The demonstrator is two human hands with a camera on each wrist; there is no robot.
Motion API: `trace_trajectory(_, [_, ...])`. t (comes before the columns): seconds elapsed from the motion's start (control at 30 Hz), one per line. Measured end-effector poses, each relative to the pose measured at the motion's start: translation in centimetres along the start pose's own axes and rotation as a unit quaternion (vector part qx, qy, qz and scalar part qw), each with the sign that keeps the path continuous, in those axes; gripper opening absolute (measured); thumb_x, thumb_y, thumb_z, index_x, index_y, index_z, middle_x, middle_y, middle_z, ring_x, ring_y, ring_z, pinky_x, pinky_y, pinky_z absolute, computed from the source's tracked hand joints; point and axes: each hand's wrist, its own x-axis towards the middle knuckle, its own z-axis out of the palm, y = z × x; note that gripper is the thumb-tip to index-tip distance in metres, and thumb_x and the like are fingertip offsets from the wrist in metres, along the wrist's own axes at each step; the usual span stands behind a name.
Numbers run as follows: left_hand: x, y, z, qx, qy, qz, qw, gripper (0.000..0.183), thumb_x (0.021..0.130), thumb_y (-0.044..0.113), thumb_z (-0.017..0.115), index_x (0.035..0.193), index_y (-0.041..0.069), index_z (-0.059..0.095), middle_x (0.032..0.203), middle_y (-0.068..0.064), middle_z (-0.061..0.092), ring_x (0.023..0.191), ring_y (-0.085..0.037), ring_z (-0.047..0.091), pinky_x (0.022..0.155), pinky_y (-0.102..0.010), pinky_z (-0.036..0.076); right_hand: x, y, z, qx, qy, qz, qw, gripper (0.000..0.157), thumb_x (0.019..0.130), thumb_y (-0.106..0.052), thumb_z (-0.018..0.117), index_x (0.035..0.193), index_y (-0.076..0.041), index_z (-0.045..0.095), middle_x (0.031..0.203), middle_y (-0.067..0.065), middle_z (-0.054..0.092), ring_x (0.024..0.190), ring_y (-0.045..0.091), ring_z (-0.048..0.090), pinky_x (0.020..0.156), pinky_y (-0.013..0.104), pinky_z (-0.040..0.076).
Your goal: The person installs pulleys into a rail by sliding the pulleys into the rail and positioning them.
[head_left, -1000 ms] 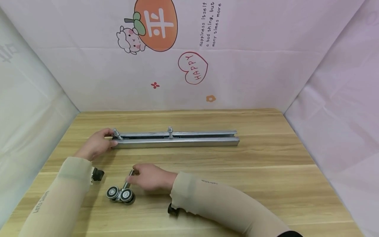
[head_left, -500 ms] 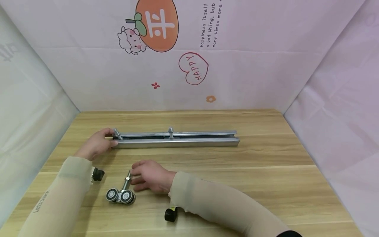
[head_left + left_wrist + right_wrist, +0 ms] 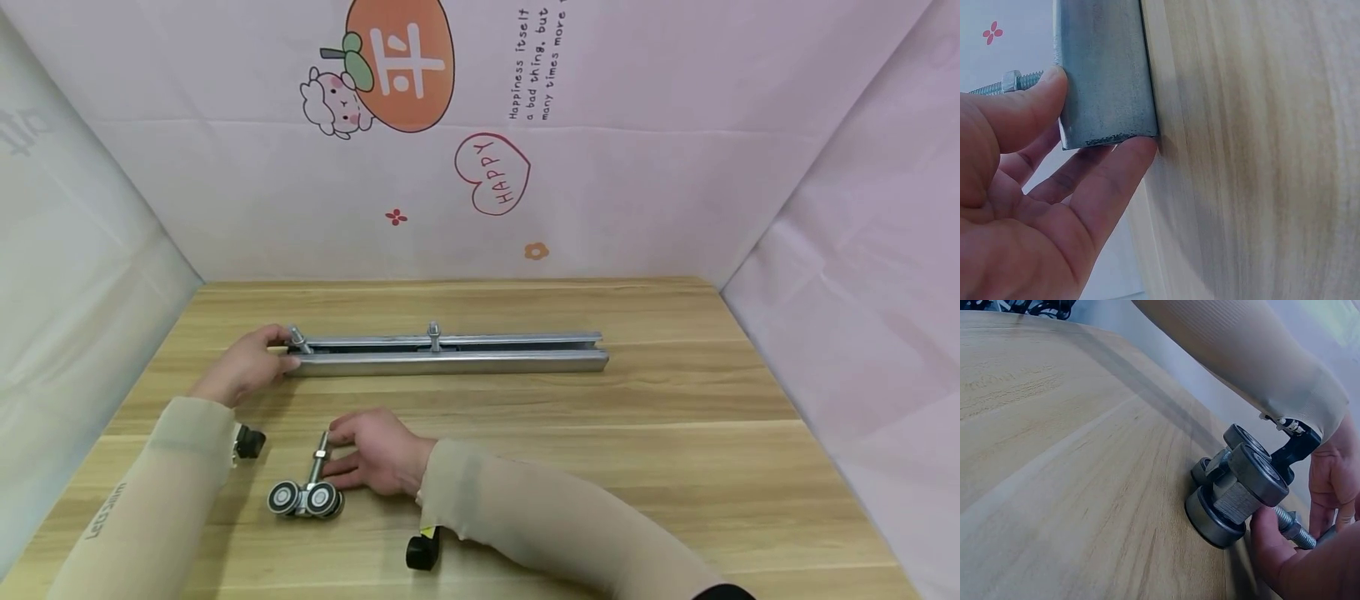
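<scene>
A silver metal track [image 3: 510, 363] lies across the table with its slot facing up. Two threaded bolts stick up from it, one near the middle [image 3: 433, 337] and one at the left end [image 3: 299, 340]. My left hand [image 3: 243, 367] grips that left end; in the left wrist view the thumb lies on the track's edge [image 3: 1107, 75] and a finger touches its end. Closer to me, a roller trolley [image 3: 321, 498] with black-rimmed wheels rests on the table, its nutted bolt pointing away. My right hand [image 3: 382, 454] is beside that bolt, fingers loosely spread, thumb near the bolt's base.
The wooden table [image 3: 637, 450] is enclosed by pale printed cloth [image 3: 630, 192] at the back and plain-looking cloth on both sides. Black camera mounts sit under each wrist. Dark cables [image 3: 1041, 307] show beyond the table edge in the right wrist view.
My right hand let go of the trolley's bolt and spread its fingers, then shifted slightly left, close beside the bolt. The trolley barely moved. My left hand stayed on the track end.
</scene>
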Motion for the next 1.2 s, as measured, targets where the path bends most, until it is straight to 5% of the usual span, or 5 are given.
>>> trace_trajectory(0.37, [-0.1,0.1,0.1,-0.007,-0.001,-0.002,1.0,0.04,0.098,0.013,0.064,0.131,-0.002,0.047,0.146,-0.032,0.036,0.11,-0.036,0.049,0.08,-0.037,0.049,-0.2,-0.1,0.3,-0.012,0.004,-0.002,1.0,0.009,0.091,-0.005,0.057,0.093,0.002,0.061,0.094,0.017,0.062,0.077,0.026,0.061,0.084,0.043,0.053])
trace_trajectory(0.77, [-0.1,0.2,0.3,-0.008,0.001,-0.003,1.0,0.038,0.098,0.012,0.064,0.13,-0.001,0.048,0.145,-0.031,0.037,0.108,-0.035,0.05,0.079,-0.036,0.049,0.1,0.1,0.4,-0.025,0.026,0.006,0.999,0.017,0.094,-0.003,0.06,0.103,0.012,0.063,0.089,0.016,0.065,0.074,0.022,0.061,0.081,0.038,0.055])
trace_trajectory(1.2, [-0.1,0.1,0.2,0.0,-0.001,-0.002,1.0,0.039,0.099,0.015,0.063,0.131,-0.001,0.048,0.145,-0.031,0.037,0.108,-0.037,0.049,0.08,-0.039,0.047,0.6,-1.2,-0.3,-0.074,0.063,-0.019,0.995,0.013,0.093,-0.001,0.064,0.099,0.01,0.066,0.084,0.013,0.066,0.069,0.019,0.058,0.075,0.034,0.055])
